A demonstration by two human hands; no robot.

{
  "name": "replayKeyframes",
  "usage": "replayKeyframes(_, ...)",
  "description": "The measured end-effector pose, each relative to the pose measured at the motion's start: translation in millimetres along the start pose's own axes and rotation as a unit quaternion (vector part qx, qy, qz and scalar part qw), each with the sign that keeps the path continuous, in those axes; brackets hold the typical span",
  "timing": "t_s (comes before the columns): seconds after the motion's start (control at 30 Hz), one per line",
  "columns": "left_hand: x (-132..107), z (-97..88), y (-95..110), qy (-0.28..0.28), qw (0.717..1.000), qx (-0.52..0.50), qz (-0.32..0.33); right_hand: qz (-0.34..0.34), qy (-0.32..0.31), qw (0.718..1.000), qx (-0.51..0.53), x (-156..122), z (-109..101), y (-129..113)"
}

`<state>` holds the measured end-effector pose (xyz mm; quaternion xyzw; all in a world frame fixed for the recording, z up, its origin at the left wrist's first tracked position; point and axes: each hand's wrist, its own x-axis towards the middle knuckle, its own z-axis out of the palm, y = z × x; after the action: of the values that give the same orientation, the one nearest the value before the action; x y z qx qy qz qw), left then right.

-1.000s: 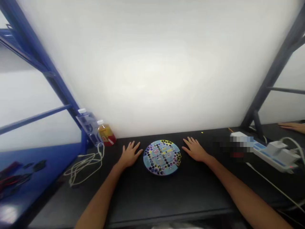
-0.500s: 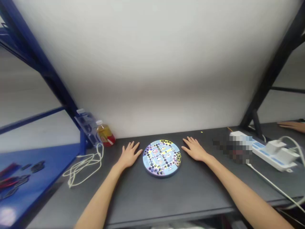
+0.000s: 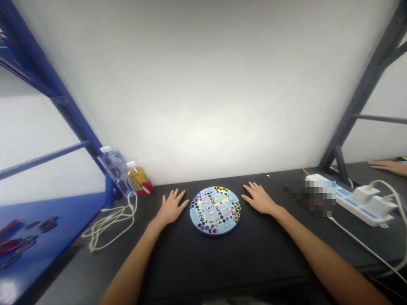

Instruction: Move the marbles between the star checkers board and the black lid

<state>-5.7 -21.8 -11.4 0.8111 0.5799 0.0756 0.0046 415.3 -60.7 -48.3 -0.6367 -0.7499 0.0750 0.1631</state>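
left hand [image 3: 171, 208] and right hand [image 3: 260, 200] look flat, fingers spread, grip empty, so one sloppy inward swipe could knock the board [image 3: 215, 211] across the table [image 3: 222, 262] imo

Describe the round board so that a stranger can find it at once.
Look at the black table. Between the left hand and the right hand lies the board. Only this thing is a flat, light-blue disc with many dark round spots.
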Motion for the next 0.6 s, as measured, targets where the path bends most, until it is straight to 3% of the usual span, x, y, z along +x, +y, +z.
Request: replayKeyframes(0.6,0.3,1.2,0.7,-0.001,1.000,0.000,-0.003,0.004,-0.003,1.000,0.006,-0.3,-0.5,0.7)
